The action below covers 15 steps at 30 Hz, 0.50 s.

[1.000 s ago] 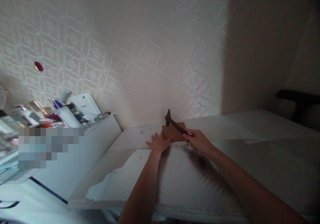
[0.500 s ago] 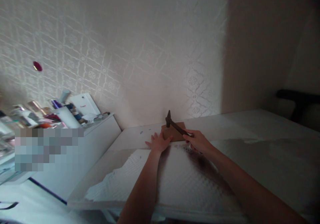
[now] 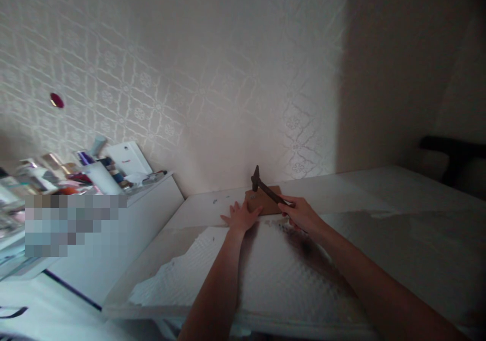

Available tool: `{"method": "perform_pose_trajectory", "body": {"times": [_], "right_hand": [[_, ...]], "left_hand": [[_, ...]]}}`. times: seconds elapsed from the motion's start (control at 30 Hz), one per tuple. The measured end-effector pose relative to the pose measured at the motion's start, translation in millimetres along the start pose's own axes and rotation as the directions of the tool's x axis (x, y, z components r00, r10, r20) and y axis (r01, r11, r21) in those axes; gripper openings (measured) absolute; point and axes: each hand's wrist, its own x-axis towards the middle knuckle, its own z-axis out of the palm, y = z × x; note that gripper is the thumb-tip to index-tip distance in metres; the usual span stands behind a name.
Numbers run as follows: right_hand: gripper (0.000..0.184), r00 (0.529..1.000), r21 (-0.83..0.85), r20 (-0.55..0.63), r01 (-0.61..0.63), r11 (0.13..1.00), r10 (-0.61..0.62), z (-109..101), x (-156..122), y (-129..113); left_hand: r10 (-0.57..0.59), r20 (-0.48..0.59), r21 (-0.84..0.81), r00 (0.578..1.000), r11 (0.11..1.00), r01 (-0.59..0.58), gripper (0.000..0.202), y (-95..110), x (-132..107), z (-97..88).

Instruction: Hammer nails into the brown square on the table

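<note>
1. Gripping the hammer (image 3: 266, 189) by its handle, your right hand (image 3: 299, 214) is closed around the near end of the shaft; the dark head stands raised at the far-left end, above the board.
2. Your left hand (image 3: 241, 218) lies open and flat, fingers spread, pressed on the near-left edge of the small brown wooden board (image 3: 266, 201).
3. That board sits at the far side of the white table (image 3: 379, 199), close to the patterned wall (image 3: 190, 77), just beyond the white textured mat (image 3: 266, 270) under your forearms.
4. Note the hammer's long axis: it runs from your right hand up and to the far left, so the head hangs over the board's left part, just beyond your left fingertips.
5. Your left hand is the nearer one to the spot under the head; whether a nail stands there is too small to tell.
6. Off to the left, a white cabinet (image 3: 144, 204) carries a clutter of bottles and boxes (image 3: 102, 168), well apart from your hands.
</note>
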Motion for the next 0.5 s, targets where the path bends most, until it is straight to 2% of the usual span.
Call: {"method": "perform_pose_trajectory", "body": {"times": [0.5], "right_hand": [[0.044, 0.998, 0.013, 0.013, -0.057, 0.998, 0.057, 0.6, -3.2, -3.8]], "left_hand": [[-0.002, -0.013, 0.017, 1.0, 1.0, 0.002, 0.083, -0.9, 2.8, 2.3]]}}
